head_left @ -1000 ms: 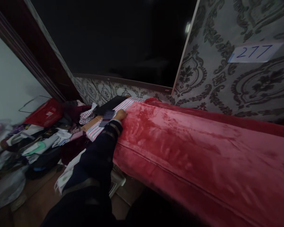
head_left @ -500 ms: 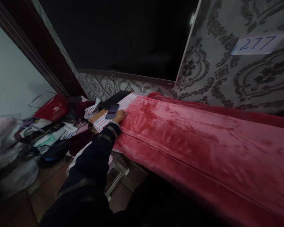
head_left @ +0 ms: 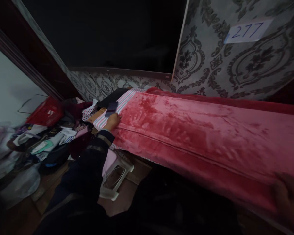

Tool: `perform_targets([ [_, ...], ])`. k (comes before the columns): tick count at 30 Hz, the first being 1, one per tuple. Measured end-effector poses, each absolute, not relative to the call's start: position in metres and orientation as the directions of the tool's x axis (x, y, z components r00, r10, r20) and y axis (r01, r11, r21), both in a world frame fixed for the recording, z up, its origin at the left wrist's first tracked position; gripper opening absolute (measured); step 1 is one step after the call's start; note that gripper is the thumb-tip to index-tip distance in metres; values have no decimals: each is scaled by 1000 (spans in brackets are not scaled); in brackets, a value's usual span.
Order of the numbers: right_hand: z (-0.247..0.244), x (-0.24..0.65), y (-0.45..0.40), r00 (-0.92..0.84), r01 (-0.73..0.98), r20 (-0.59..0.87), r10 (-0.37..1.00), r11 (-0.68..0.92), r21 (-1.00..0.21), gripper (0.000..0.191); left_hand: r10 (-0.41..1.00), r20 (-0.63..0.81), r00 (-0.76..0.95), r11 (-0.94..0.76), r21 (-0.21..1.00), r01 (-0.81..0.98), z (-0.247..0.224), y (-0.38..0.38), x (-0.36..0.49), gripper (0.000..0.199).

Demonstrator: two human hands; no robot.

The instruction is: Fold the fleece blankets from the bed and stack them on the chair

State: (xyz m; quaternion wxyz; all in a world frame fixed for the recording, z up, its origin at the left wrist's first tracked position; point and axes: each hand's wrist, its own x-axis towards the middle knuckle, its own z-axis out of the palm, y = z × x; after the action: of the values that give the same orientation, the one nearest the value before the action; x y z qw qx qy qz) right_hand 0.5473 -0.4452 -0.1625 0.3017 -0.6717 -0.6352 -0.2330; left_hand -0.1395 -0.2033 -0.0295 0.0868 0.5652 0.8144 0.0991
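Note:
A long folded red plush blanket (head_left: 186,127) lies over a striped cloth (head_left: 101,122) on a long surface under the wall screen. At the blanket's left end, my left hand (head_left: 112,122) is closed on its edge. A dark phone (head_left: 111,109) rests on the striped cloth just beyond that hand. My right hand (head_left: 290,197) shows dim and blurred at the right edge of the view, against the blanket's front edge. How its fingers are set, I cannot make out.
A large dark screen (head_left: 107,36) hangs on the patterned wall, beside a paper marked 277 (head_left: 248,31). Clothes lie heaped (head_left: 52,143) at left with a red basket (head_left: 46,111) and plastic bags (head_left: 22,182). A white plastic stool (head_left: 115,179) stands below the blanket.
My right hand has come into view at the blanket's right front edge. The view has shifted slightly to the right and down, while my left hand stays at the blanket's left end.

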Motion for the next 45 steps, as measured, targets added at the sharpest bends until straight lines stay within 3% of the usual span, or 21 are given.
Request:
perform_targets([
  [3,-159,545,-444,30,994,721,692,59,-97,72,936,-10,-353,343,266,901,-31,-205,-136,24],
  [9,-165,548,-442,134,983,710,691,-1,-186,70,939,-60,-337,335,366,868,-21,-218,-142,30],
  [13,-135,511,-432,159,977,728,667,-1,-212,70,947,-104,-305,318,452,833,-15,-236,-150,37],
  [18,-82,404,-393,-94,954,639,763,253,-162,57,945,-83,-316,318,458,830,-16,-240,-152,30],
  [22,-82,337,-365,-302,921,519,799,385,-57,55,940,-43,-337,324,412,852,-24,-233,-151,24],
  [28,-111,317,-359,-379,921,280,882,389,20,56,935,-21,-354,333,389,859,-30,-228,-153,26],
  [42,-115,319,-373,-302,932,309,902,348,-104,55,960,-40,-276,241,617,749,0,-262,-135,35],
  [45,-108,315,-372,-287,931,287,914,337,-140,55,950,-40,-310,274,581,767,4,-265,-132,36],
])
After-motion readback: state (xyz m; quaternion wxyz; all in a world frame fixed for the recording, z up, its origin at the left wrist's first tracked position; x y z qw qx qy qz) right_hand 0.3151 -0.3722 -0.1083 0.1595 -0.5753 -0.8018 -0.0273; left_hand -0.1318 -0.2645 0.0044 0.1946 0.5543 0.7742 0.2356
